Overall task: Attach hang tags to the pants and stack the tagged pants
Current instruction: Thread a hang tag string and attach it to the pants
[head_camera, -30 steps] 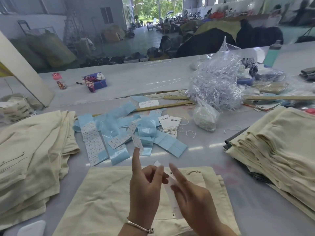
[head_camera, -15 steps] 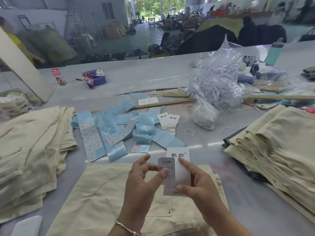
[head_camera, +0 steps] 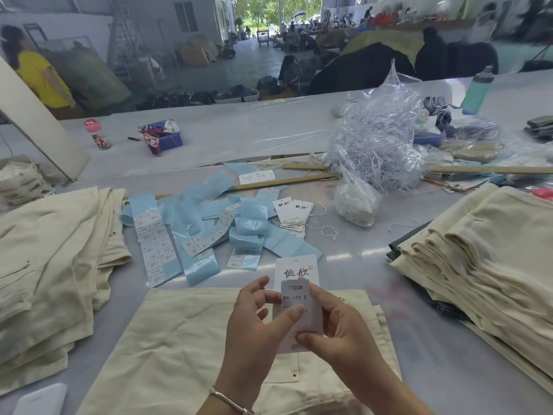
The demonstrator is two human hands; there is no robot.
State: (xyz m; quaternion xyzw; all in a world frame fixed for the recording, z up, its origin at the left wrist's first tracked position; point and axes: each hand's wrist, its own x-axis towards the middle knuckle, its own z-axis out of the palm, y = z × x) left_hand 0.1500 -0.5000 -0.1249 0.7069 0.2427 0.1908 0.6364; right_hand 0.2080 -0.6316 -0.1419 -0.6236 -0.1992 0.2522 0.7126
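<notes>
Holding a white hang tag point(head_camera: 297, 272) upright over the cream pants point(head_camera: 185, 348) at the table's near edge, we pinch it with our right hand point(head_camera: 338, 333) while our left hand point(head_camera: 257, 322) thumbs a size sticker point(head_camera: 294, 298) on, seemingly before tagging.

Your left hand point(head_camera: 254, 322): raised before you, palm turned inward, thumb pressed forward, other fingers loosely curled; a metal bangle point(head_camera: 230, 401) circles its wrist. Your right hand point(head_camera: 338, 333): raised alongside, thumb and forefinger pinching inward, facing the left. Both forearms enter from below.
</notes>
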